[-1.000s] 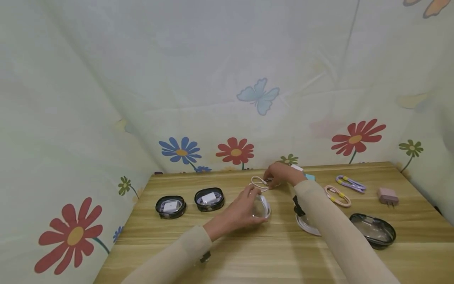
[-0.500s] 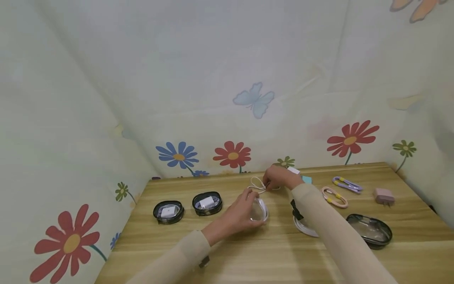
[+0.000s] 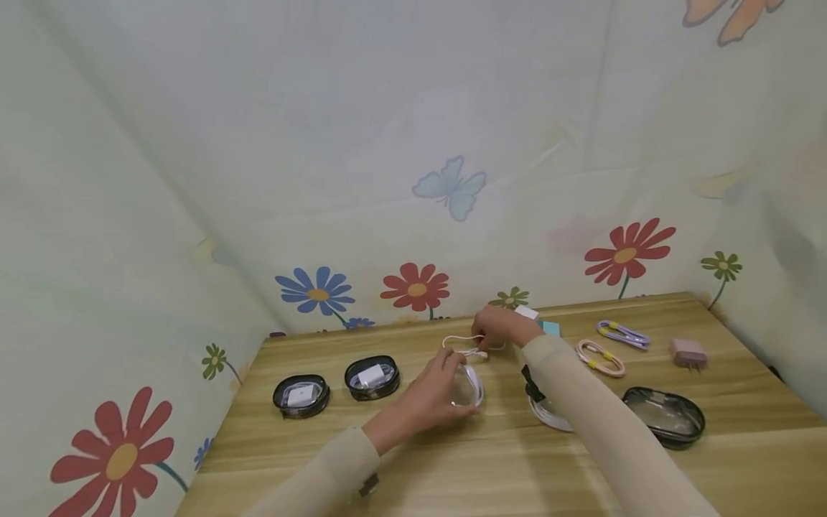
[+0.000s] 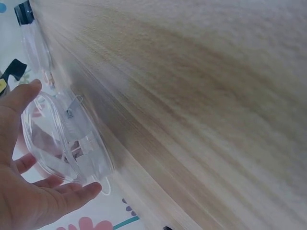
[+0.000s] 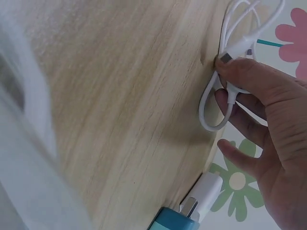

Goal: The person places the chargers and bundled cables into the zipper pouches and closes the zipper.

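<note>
My left hand (image 3: 431, 393) holds a small clear zip case with a white rim (image 3: 474, 386) at the middle of the table. In the left wrist view its thumb and fingers spread around the clear case (image 4: 86, 134), which stands on the wood. Just beyond it, my right hand (image 3: 507, 327) pinches a white charging cable (image 3: 472, 352). The right wrist view shows the cable's connector (image 5: 238, 47) at the thumb and fingertips, with a loop hanging below. A white charger plug (image 5: 207, 189) and a teal one (image 5: 170, 219) lie near that hand.
Two black-rimmed cases (image 3: 301, 396) with chargers and cables inside stand at the left. To the right lie a pink cable (image 3: 601, 357), a purple cable (image 3: 623, 335), a pink plug (image 3: 688, 352) and a black-rimmed case (image 3: 665, 416). Another white-rimmed case (image 3: 548, 416) is partly behind the right forearm.
The white cable's loop has shifted and flattened, and a connector end now shows beside the clear case. The right hand still pinches the cable; the left hand keeps its hold. The head view has shifted slightly.
</note>
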Motion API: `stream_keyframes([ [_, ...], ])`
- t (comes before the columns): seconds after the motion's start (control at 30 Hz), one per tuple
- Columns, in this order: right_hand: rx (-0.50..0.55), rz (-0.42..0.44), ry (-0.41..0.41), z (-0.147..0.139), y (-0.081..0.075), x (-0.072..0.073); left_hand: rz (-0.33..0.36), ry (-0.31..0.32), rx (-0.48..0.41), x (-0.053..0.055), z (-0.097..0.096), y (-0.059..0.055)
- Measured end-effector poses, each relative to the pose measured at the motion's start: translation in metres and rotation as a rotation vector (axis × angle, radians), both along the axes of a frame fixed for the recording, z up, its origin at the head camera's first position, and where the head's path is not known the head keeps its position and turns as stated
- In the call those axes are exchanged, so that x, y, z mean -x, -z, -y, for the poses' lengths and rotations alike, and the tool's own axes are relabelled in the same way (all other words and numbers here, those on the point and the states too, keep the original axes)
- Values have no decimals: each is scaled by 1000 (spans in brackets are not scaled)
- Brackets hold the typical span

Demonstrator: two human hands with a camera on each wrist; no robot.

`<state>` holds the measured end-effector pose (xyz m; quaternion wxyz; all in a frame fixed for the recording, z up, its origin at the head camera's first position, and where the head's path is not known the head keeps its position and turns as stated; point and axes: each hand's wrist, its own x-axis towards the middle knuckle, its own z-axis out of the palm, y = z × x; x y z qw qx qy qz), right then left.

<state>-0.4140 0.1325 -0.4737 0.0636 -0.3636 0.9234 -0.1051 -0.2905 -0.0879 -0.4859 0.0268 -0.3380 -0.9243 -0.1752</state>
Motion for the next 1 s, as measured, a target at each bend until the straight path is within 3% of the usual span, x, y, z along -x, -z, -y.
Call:
stream_keyframes([
  [0.23,97,2,13,-8,1,2,-5,-12,6,-3,1,1],
  [0.53,117,31,8,-14,-4,4,-18,-17,8,-3,3,0],
  [0.73,21,122,-23,-17,-16,2,0,-31,18,-2,3,0],
  [0.83,-40,176,6,-16,-24,-3,9,-34,15,-1,3,-1],
  [0.93,-162,158,2,-11,-29,-11,6,-33,18,0,3,-2],
  [1.0,-262,102,-9,-5,-29,-18,6,-34,25,0,3,-2],
])
